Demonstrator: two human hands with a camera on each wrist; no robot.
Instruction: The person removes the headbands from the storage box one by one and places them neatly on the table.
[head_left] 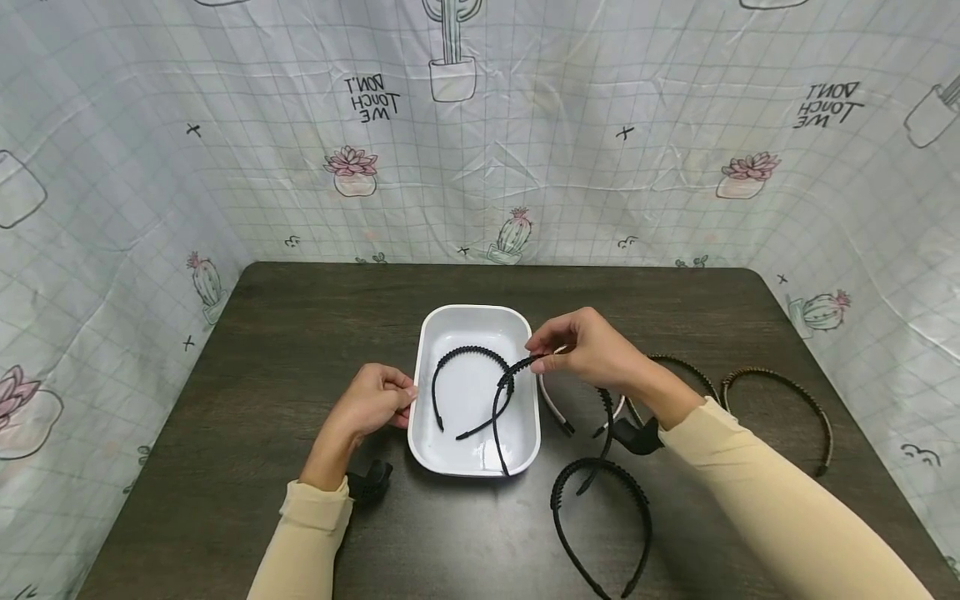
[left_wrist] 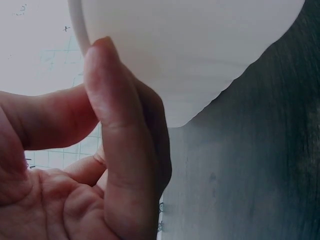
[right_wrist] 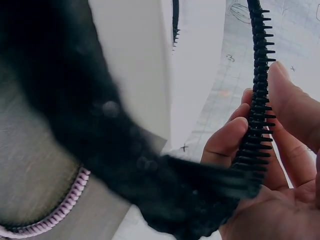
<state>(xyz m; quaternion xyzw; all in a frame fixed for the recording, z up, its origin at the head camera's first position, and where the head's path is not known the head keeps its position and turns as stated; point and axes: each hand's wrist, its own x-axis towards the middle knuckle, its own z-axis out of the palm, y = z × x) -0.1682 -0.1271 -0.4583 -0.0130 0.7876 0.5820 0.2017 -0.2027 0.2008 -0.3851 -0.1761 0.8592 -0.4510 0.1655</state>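
My left hand (head_left: pixel 375 396) pinches the left rim of a white plastic tray (head_left: pixel 474 309); in the left wrist view its fingertips meet the tray's outer wall (left_wrist: pixel 190 45). My right hand (head_left: pixel 588 350), above the tray's right edge, holds a black toothed headband (head_left: pixel 494 417) between thumb and fingers. That headband's free end hangs over the tray, and its teeth (right_wrist: pixel 261 75) show clearly in the right wrist view. Another black headband (head_left: pixel 471 348) lies inside the tray, partly crossed by the held one.
Right of the tray, a black headband (head_left: pixel 647 508) lies near the front, with another black one (head_left: pixel 608 417) beyond it. A pale pink headband (head_left: pixel 553 406) sits close to the tray. Farther right is a brown headband (head_left: pixel 795 385). A patterned curtain (head_left: pixel 525 167) borders the dark table (head_left: pixel 322 308).
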